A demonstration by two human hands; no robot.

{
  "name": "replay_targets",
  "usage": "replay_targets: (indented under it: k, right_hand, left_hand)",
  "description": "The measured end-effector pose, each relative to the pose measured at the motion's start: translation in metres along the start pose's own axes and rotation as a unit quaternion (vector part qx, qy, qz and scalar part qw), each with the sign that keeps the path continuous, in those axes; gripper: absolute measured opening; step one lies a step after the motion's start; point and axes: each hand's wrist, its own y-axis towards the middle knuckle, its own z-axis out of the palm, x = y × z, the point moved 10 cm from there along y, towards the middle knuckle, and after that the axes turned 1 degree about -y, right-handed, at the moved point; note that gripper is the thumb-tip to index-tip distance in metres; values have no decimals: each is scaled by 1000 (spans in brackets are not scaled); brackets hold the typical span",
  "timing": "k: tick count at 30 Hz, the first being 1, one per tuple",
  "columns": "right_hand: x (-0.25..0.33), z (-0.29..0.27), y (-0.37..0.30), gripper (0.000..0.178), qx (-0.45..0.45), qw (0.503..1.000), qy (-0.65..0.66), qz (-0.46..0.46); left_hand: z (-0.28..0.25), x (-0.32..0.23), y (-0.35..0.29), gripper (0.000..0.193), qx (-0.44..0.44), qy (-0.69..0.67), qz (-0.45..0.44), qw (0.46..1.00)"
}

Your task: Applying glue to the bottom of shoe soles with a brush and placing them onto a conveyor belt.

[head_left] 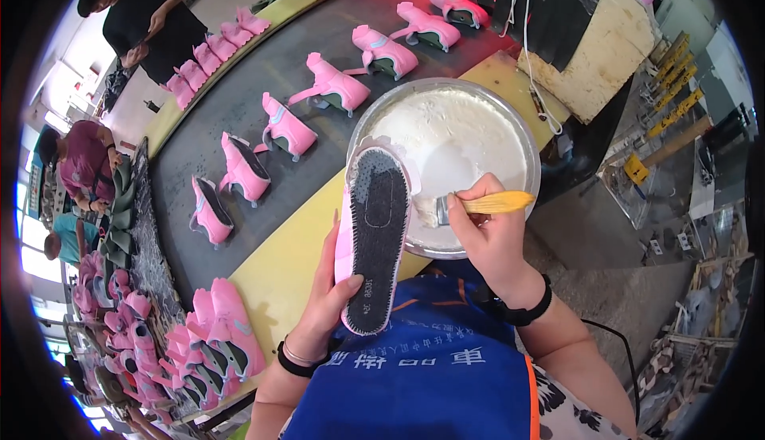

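My left hand (327, 297) grips a pink shoe upper (377, 237) by its heel end, with the dark stitched sole side turned up. The toe end of that sole side looks wet and shiny, and it overlaps the near left rim of a metal basin. My right hand (488, 233) is closed round a paintbrush (496, 202) with a yellow handle. Its pale bristles lie close to the right edge of the shoe upper; whether they touch it I cannot tell. White paste-like liquid fills the round metal basin (532, 149) under both.
Several pink shoe uppers (290, 131) stand in a curved row on the dark conveyor belt (187, 149). More pink uppers (227, 324) are stacked at the lower left. A yellow board (275, 269) edges the belt. White cords (526, 58) hang beyond the basin. People (151, 22) stand across the belt.
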Motion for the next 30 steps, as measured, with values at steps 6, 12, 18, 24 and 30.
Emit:
replay_targets:
  k: [6,12,18,24,30]
  right_hand:
    - [27,-11,19,16,-56,996,17,-67]
    - [17,2,12,15,20,999,3,-41]
    - [37,-4,22,15,-24,997,27,-71]
    - [37,12,11,17,-2,994,-32,-103]
    - [33,18,-4,19,49,997,-4,-61]
  left_hand:
    - [0,-3,0,102,21,20,32,999]
    - [-1,-6,-1,101,15,44,60,997]
    - [0,-6,4,100,28,71,72,995]
    - [5,-6,0,100,21,30,45,998]
    - [5,-7,2,99,18,35,52,998]
